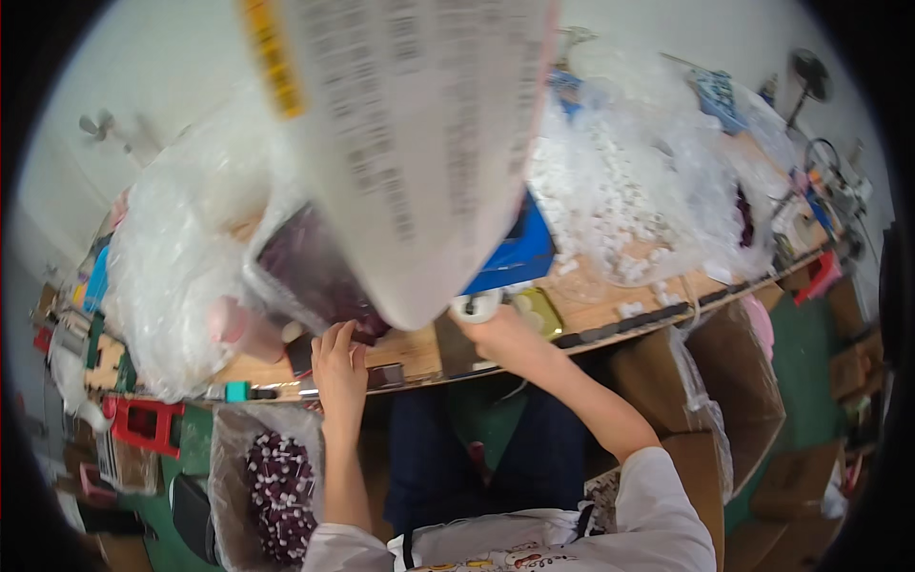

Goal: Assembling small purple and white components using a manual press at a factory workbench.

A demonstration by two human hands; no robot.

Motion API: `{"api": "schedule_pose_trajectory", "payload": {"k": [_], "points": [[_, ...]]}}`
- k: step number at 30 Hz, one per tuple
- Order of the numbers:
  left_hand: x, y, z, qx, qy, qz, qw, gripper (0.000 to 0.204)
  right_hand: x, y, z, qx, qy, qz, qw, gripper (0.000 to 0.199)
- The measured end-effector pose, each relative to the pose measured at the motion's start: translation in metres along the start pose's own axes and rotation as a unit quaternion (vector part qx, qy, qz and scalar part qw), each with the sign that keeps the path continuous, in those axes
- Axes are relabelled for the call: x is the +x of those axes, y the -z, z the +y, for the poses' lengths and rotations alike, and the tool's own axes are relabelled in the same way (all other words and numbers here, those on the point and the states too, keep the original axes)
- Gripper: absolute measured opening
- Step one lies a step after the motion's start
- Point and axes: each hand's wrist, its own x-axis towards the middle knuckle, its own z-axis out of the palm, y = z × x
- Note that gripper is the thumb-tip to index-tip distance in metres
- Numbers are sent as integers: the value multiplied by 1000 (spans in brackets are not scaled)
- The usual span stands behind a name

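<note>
Grip of right hand (498, 336) around white object (487, 303), left hand (339, 362) half-curled

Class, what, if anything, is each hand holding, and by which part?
The right hand is at the near side of a white, rounded object; the left hand is by dark purple pieces. Fingers are partly hidden, so whether either holds anything cannot be told.

Left hand (339, 360) sits beside purple pieces (319, 264) (right hand (502, 338) at white part (482, 304))

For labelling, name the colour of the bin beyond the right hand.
The bin is blue in the head view.
</note>
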Motion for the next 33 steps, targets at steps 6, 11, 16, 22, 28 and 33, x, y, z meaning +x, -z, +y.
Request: {"api": "schedule_pose_trajectory", "payload": {"k": [6, 11, 16, 22, 28, 33], "points": [[16, -17, -29, 105, -89, -130, 982, 33, 1, 1, 0, -4, 30, -13, 999, 26], [22, 0, 5, -101, 1, -111, 989, 31, -8, 2, -8, -13, 7, 8, 1000, 27], [2, -10, 48, -455, 0, -129, 881, 37, -93, 42, 76, 57, -377, 300, 875, 22], [-7, 1, 71, -385, -4, -71, 920, 41, -165, 90, 135, -388, -524, 140, 745, 22], [17, -36, 87, -463, 84, -47, 881, 34, -158, 76, 134, -337, -503, 143, 783, 19], [21, -58, 107, -367, 12, -16, 930, 33, -125, 51, 93, 22, -361, 339, 869, 12]]}}
